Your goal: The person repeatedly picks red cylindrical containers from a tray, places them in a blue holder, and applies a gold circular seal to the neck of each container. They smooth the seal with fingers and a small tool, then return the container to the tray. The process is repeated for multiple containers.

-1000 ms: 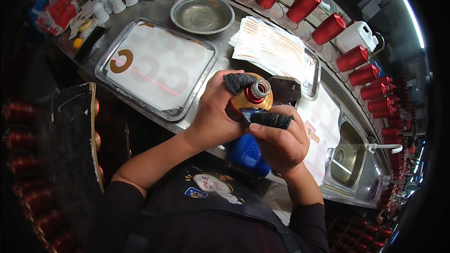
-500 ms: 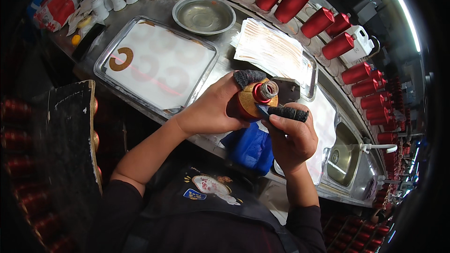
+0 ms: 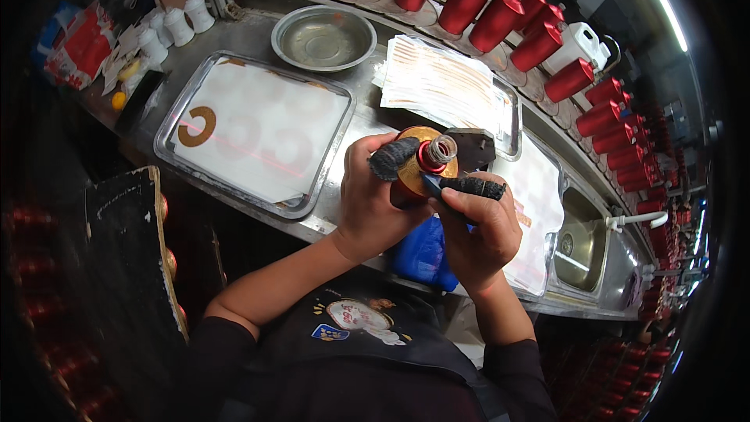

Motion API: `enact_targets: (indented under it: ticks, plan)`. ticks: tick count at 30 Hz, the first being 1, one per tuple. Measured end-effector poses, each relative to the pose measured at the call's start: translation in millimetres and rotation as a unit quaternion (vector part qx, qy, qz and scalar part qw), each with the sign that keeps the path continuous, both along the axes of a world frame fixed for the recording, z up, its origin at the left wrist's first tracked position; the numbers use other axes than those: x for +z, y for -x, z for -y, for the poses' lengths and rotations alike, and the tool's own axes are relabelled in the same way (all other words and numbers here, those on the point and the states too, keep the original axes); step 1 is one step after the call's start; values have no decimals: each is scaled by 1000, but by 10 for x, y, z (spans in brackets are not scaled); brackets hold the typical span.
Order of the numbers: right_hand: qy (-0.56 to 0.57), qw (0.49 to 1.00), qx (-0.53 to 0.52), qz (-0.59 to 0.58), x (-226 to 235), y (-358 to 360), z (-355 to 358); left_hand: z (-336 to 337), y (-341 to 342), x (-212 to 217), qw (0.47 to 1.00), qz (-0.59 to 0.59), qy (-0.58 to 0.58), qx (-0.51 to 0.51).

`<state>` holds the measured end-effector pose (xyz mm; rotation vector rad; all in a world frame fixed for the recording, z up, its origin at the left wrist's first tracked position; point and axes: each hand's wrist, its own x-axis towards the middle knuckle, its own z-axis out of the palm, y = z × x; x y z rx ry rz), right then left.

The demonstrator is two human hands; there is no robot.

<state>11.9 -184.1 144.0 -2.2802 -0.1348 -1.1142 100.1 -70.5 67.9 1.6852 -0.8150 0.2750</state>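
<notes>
My left hand (image 3: 375, 199) is wrapped round a red bottle with a gold shoulder (image 3: 409, 141) and a clear threaded neck (image 3: 442, 150). Its thumb, in a dark knitted cover (image 3: 394, 159), presses on the gold shoulder. In my right hand (image 3: 488, 230) is a small tool with a bluish-grey flat tip (image 3: 431, 182), touching the shoulder beside the neck. A dark cover (image 3: 475, 187) wraps that hand's thumb too. The tool's handle is hidden by the fingers. Left of my hands, a gold C-shaped piece (image 3: 197, 126) lies on a white sheet (image 3: 254, 101) in a metal tray.
A round metal basin (image 3: 324, 45) stands behind the tray. Streaked white sheets (image 3: 437, 78) are stacked beyond my hands, with a dark block (image 3: 473, 148) nearer. Red bottles (image 3: 497, 19) line the far ledge. A sink (image 3: 582, 246) lies right; blue material (image 3: 426, 254) hangs below my hands.
My left thumb has shifted from the far side of the bottle's neck to its left side, on the gold shoulder. The tool tip stays against the shoulder. The whole view has shifted slightly.
</notes>
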Motion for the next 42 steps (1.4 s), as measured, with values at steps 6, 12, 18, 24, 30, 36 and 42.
enact_targets:
  ticks: [6, 12, 18, 24, 30, 36, 42]
  plan:
    - [18, 992, 127, -7, -70, 69, 21, 52, -13, -190, 998, 33, 45, 23]
    - [5, 996, 85, -18, 15, 165, 110, 76, 52, -125, 999, -14, 43, 2]
    - [-222, 960, -4, -172, 3, -46, 496, -121, -216, 6, 990, -57, -21, -130]
    - [-312, 911, 77, -257, -67, -454, 858, -201, -671, 185, 913, -208, -68, -343]
    - [-312, 930, 21, -194, 127, -564, 718, -249, -607, 191, 860, -320, 40, -396]
    - [-336, 915, 31, -222, -56, -405, 742, -117, -252, -101, 969, -92, 46, -224]
    - [-239, 917, 17, -318, -11, -813, 910, -84, -235, -92, 979, -115, 25, -164]
